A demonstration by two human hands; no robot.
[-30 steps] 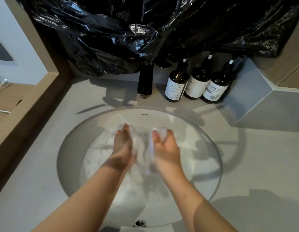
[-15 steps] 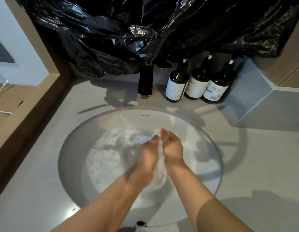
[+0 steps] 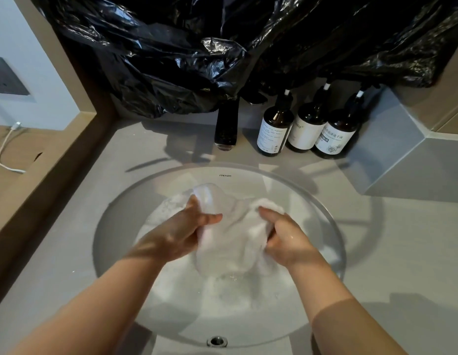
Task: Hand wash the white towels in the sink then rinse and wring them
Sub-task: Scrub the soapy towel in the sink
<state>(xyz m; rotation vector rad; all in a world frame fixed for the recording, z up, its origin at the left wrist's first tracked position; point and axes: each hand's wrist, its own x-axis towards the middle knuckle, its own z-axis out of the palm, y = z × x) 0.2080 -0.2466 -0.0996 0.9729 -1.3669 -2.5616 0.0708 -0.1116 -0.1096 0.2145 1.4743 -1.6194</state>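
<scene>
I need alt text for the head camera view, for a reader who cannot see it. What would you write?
A person's left hand and right hand grip a wet white towel above foamy water in a round sink. Behind it stand a black tap and three brown pump bottles, under crumpled black plastic sheeting.

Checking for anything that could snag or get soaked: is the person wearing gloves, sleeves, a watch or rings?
No gloves: the left hand and right hand are bare and wet, with droplets on the right one. The left forearm and right forearm are bare to the picture's edge, with no sleeves. No watch, bracelet or ring shows on the visible parts.
</scene>
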